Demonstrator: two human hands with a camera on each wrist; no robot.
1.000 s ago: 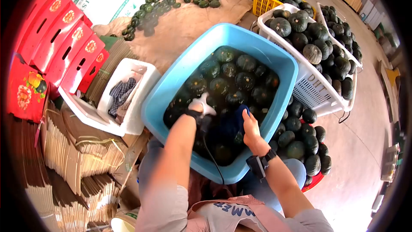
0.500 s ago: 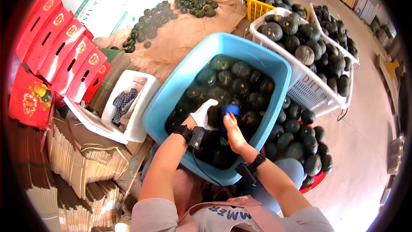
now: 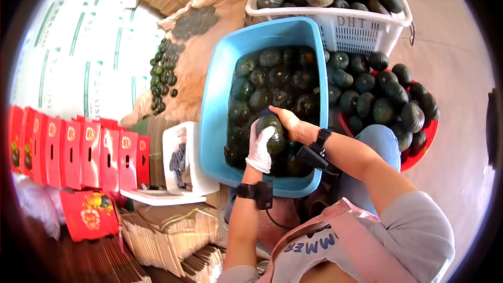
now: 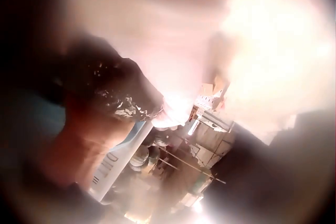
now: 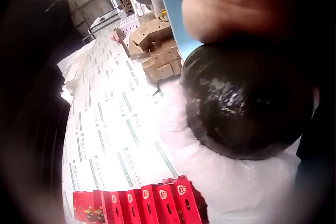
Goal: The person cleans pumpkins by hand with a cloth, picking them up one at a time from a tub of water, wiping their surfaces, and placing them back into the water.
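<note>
My left hand [image 3: 259,149], in a white glove, grips a wet dark green pumpkin [image 3: 273,137] above the water. On the pumpkin's far right side lies my bare right hand [image 3: 289,124], with a bit of dark blue cloth [image 3: 267,111] showing by its fingers; most of that cloth is hidden. Both hands are inside a light blue tub [image 3: 208,105], where several pumpkins [image 3: 280,76] sit in dark water. In the right wrist view the glove [image 5: 236,182] cups the shiny pumpkin [image 5: 247,103] from below. The left wrist view is blurred by glare.
A white crate [image 3: 335,31] heaped with pumpkins stands beyond the tub. To the right, more pumpkins [image 3: 384,110] fill a red basin [image 3: 427,144]. At left are a white foam box [image 3: 207,178], red cartons [image 3: 89,154] and stacked flat cardboard [image 3: 162,236].
The head view has turned, shifting the tub's place in it. The left hand, earlier reaching down into the tub, now holds a pumpkin up, and the right hand has come against it.
</note>
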